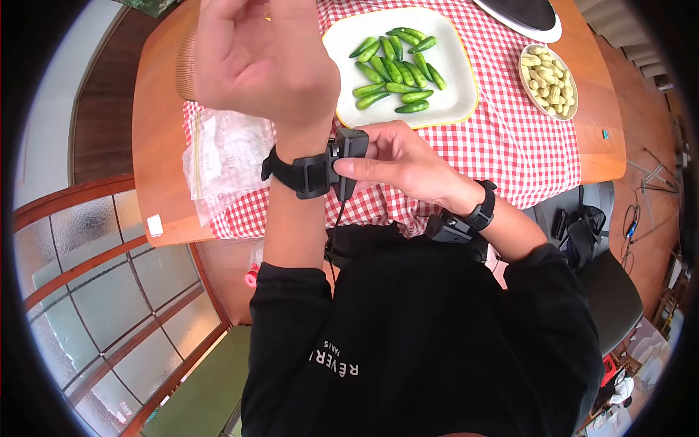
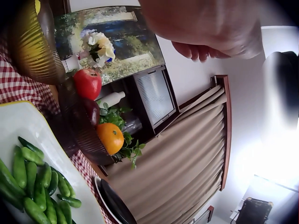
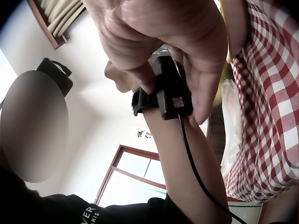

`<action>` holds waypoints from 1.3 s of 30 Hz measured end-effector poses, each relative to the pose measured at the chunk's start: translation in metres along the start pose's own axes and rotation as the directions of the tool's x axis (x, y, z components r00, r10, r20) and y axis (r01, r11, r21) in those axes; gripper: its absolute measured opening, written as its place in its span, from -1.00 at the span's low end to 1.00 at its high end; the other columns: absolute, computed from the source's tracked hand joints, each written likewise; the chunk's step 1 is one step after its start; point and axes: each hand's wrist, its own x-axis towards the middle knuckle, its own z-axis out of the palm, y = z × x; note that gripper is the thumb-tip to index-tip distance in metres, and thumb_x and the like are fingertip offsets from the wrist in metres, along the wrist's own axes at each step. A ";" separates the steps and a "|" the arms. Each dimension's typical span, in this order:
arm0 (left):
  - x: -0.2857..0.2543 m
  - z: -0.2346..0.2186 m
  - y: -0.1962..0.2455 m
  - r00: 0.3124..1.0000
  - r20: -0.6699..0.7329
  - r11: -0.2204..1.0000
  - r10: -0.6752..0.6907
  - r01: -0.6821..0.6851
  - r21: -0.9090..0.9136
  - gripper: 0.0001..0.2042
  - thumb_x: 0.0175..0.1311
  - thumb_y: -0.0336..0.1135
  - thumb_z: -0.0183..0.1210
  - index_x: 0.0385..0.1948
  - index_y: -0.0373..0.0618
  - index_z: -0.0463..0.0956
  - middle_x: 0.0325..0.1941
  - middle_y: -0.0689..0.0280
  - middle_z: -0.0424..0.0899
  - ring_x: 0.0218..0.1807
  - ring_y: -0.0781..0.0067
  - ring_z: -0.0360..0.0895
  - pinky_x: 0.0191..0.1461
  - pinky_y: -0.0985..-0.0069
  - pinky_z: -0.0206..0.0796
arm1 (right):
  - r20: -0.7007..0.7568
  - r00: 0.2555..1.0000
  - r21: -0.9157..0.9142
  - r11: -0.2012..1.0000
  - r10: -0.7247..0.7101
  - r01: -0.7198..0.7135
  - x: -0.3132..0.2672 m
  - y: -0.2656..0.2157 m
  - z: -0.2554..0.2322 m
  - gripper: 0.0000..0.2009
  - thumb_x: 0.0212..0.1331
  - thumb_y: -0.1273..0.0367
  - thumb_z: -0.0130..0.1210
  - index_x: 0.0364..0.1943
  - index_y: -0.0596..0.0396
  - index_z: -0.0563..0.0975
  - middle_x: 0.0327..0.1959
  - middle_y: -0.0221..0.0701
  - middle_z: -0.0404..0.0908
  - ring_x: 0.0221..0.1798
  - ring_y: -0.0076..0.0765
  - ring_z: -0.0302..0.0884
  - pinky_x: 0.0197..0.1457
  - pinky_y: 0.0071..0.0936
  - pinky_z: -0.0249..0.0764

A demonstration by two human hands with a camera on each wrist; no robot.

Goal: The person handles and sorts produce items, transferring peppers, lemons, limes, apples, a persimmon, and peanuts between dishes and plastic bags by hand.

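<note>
My left hand [image 1: 262,69] is raised over the table's left side, palm showing and holding nothing; the top edge of the head view cuts off its fingers. In the left wrist view its fingertips [image 2: 203,52] look loosely bent. Around the left wrist runs a black strap [image 1: 313,177] carrying a small black wrist camera [image 3: 172,88] with a cable. My right hand [image 1: 408,164] pinches this camera between thumb and fingers. Beyond the hands, green chili peppers [image 1: 397,71] lie in a white, yellow-rimmed tray [image 1: 460,102].
Right of the tray sits a bowl of peanuts [image 1: 550,80]. Clear plastic bags [image 1: 226,156] lie on the checkered cloth [image 1: 510,164] at the left. In the left wrist view, a dark fruit bowl [image 2: 84,135] holds an orange [image 2: 110,138] and a red apple [image 2: 88,84].
</note>
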 end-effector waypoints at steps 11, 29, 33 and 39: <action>0.002 0.003 0.024 0.982 0.149 0.989 0.116 -0.128 0.073 -0.83 0.38 -0.64 0.09 -0.11 -0.47 0.63 -0.05 0.00 0.71 -0.06 0.37 0.63 0.11 0.49 0.47 | 0.008 1.000 -0.072 0.997 0.017 -0.016 -0.004 -0.005 0.004 -0.80 0.38 0.40 0.34 -0.05 0.26 0.70 -0.19 -0.39 0.81 -0.18 -0.66 0.69 -0.06 -0.57 0.70; 0.012 0.002 -0.026 0.977 0.019 0.976 0.210 -0.209 -0.057 -0.86 0.39 -0.61 0.18 -0.11 -0.46 0.65 -0.09 0.11 0.75 -0.07 0.48 0.67 0.04 0.57 0.49 | -0.016 0.997 -0.233 0.970 -0.073 0.068 0.001 -0.001 0.007 -0.70 0.43 0.40 0.30 0.12 0.30 0.63 -0.12 -0.30 0.83 -0.10 -0.62 0.67 0.01 -0.53 0.63; 0.013 -0.026 -0.039 0.998 0.067 1.000 -0.002 0.003 -0.012 -0.83 0.42 -0.54 0.20 -0.06 -0.42 0.64 -0.04 0.04 0.76 -0.02 0.23 0.71 0.07 0.31 0.54 | -0.208 0.947 -0.235 0.952 -0.244 0.194 -0.012 -0.025 -0.020 -0.63 0.52 0.27 0.19 0.18 0.31 0.62 -0.15 -0.16 0.82 -0.12 -0.40 0.79 0.01 -0.44 0.70; -0.029 -0.031 -0.069 0.748 0.016 0.645 -0.663 0.582 -0.495 -0.87 0.40 -0.59 0.18 -0.12 -0.44 0.64 -0.09 0.03 0.77 -0.10 0.26 0.71 0.03 0.38 0.56 | -0.225 0.840 -0.092 0.869 -0.494 0.487 0.003 -0.086 -0.087 -0.65 0.55 0.30 0.04 0.02 0.41 0.65 -0.25 -0.07 0.81 -0.26 -0.20 0.84 -0.13 -0.39 0.76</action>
